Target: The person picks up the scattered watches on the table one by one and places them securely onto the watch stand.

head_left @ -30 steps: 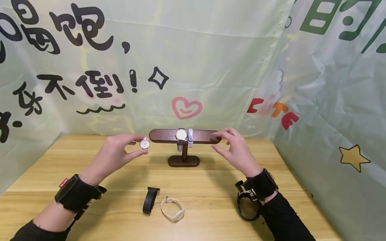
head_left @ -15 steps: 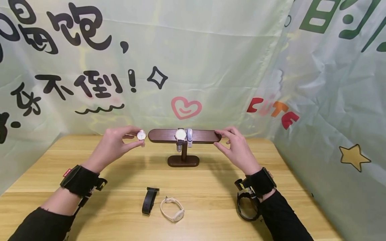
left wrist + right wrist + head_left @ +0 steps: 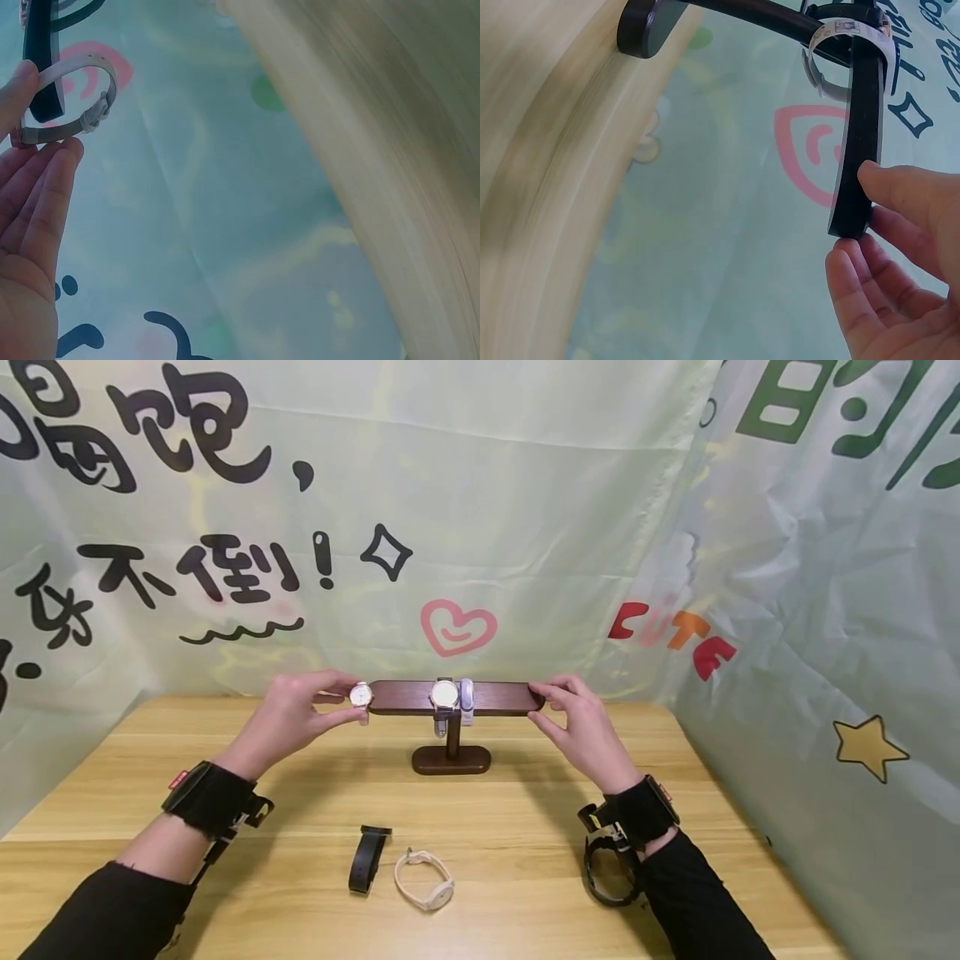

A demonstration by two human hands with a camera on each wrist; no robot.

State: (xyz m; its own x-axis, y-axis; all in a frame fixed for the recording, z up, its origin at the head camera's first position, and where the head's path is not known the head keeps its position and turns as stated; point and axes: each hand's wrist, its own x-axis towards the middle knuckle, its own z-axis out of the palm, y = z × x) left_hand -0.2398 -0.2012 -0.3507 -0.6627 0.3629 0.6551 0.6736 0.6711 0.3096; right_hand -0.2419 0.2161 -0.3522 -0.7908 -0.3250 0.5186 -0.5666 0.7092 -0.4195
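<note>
My left hand [image 3: 296,714] pinches a small round-faced watch [image 3: 361,695] at the left end of a dark wooden watch stand [image 3: 405,697]. In the left wrist view, its buckled pale strap [image 3: 113,81] forms a loop around the tip of the bar [image 3: 49,103]. My right hand [image 3: 588,733] grips the bar's right end between thumb and fingers, clearer in the right wrist view, where the thumb [image 3: 889,180] lies against the bar. Mid-bar hang a dark-strapped watch [image 3: 444,694] and a pale lilac band [image 3: 467,695], side by side.
Closer to me on the wooden table [image 3: 300,910] lie a black strap-like watch [image 3: 367,860] and a cream watch [image 3: 440,893]. A printed cloth [image 3: 540,543] rises behind the table and along its right side.
My left hand first drew the watch up and left, then brought it right, onto the bar's left tip. My right hand's fingers have closed in on the other end.
</note>
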